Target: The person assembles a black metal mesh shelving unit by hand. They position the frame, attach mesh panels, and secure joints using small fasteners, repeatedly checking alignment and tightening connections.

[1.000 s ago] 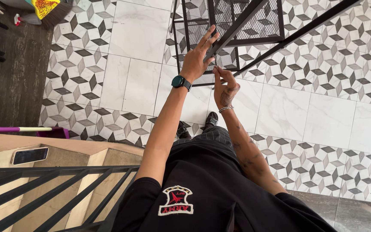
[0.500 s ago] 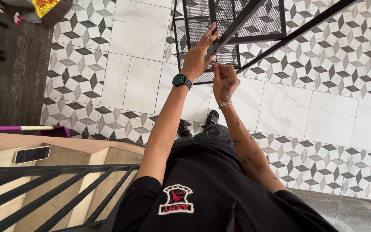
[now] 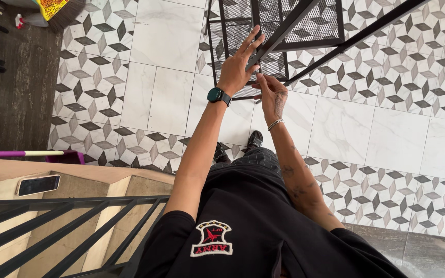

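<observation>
A black metal frame with mesh panels (image 3: 276,31) hangs over the patterned tile floor at the top centre. My left hand (image 3: 238,64), with a dark watch on the wrist, rests flat against a slanted bar of the frame, fingers spread. My right hand (image 3: 273,95), with a bead bracelet, is just below it, its fingertips pinched together at the underside of the same bar. What those fingertips hold is too small to tell.
A black railing (image 3: 52,226) crosses the lower left above wooden steps, where a phone (image 3: 37,185) lies. A purple-handled tool (image 3: 21,154) lies at the left. A broom (image 3: 60,13) stands at the top left by dark flooring.
My right hand has turned at the wrist and shifted slightly right while staying at the bar. The left hand has stayed on the frame.
</observation>
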